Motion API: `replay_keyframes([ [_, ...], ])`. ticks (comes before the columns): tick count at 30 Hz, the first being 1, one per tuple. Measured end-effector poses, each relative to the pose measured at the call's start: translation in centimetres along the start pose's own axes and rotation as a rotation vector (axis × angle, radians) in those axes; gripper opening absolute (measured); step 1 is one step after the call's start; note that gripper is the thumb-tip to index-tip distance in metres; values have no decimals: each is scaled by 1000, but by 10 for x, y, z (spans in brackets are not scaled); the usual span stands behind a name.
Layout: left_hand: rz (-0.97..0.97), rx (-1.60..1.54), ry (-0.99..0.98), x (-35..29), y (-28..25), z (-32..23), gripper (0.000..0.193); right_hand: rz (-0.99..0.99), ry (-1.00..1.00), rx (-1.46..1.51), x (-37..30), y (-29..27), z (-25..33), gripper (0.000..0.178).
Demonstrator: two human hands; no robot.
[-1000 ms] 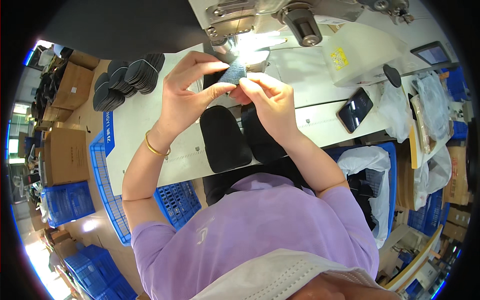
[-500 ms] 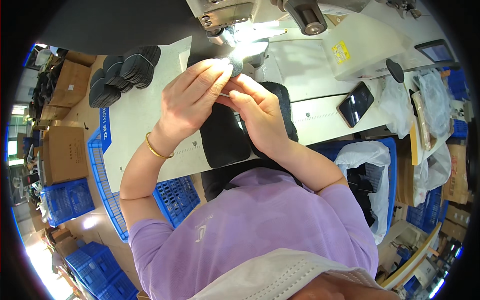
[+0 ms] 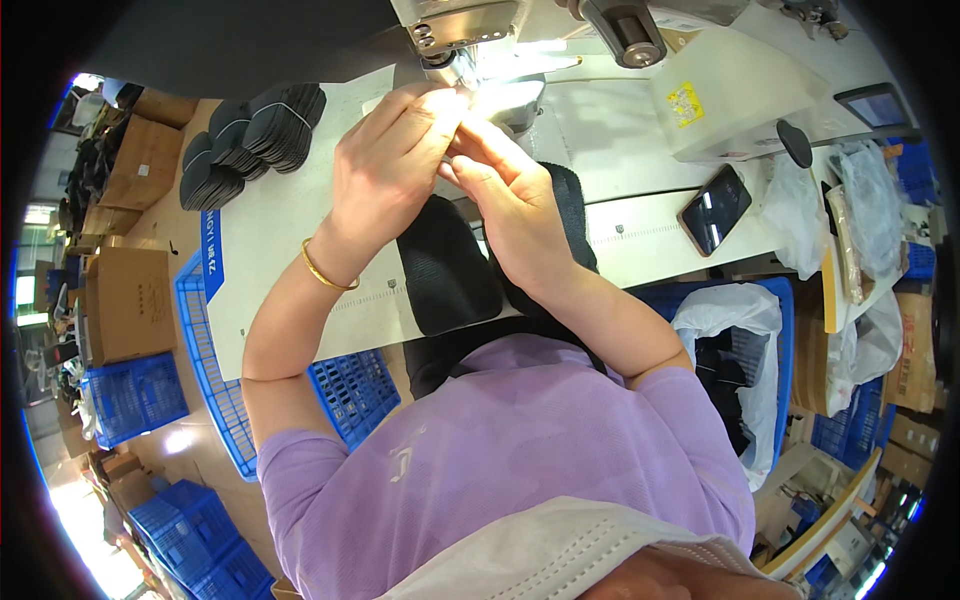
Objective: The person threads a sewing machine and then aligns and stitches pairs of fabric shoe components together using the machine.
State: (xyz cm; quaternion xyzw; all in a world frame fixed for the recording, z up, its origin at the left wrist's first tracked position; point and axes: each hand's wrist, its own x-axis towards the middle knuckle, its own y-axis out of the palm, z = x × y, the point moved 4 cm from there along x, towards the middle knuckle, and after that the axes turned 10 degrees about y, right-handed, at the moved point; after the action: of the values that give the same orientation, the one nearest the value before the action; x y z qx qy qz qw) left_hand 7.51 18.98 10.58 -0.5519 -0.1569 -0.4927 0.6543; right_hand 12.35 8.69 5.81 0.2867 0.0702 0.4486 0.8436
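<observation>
My left hand (image 3: 392, 160) and my right hand (image 3: 515, 205) meet with closed fingertips under the sewing machine head (image 3: 462, 42), in the lamp's glare. Between them is a small dark fabric piece, shown in the earlier frame; now fingers and glare mostly hide it. The left fingers pinch from above, while the right thumb and fingers close in from beside and below. A long black padded piece (image 3: 447, 272) lies on the white table (image 3: 350, 320) beneath my hands. A second black padded piece (image 3: 570, 205) lies partly behind my right hand.
Banded stacks of black rounded pieces (image 3: 285, 125) lie at the table's far left. To the right is a phone (image 3: 714, 210). A blue basket (image 3: 205, 370) stands left of the table. A bag-lined blue bin (image 3: 785, 370) stands at the right.
Both hands have moved slightly away from me, closer to the machine's needle area. The dark piece at the fingertips has become mostly hidden. The machine and table sit slightly differently in view.
</observation>
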Motion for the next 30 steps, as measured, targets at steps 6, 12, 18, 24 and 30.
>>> replay_keyframes([
  [6, 45, 24, -89, 9, 2, -3, 37, 1, 19, -36, -1, 0, 6, 48],
  [12, -24, -9, -149, 1, 2, 5, 37, -36, 65, 17, -3, -4, 1, 46],
  [18, 63, -321, -313, 7, -23, 6, 26, -22, 40, -120, -8, -2, 11, 42],
  [24, 43, -242, -319, 15, -22, -19, 30, -65, 50, -279, -13, -15, 13, 26],
  [30, -59, -196, -223, -8, -28, -34, 33, -53, 221, -307, -27, -24, 21, 19],
])
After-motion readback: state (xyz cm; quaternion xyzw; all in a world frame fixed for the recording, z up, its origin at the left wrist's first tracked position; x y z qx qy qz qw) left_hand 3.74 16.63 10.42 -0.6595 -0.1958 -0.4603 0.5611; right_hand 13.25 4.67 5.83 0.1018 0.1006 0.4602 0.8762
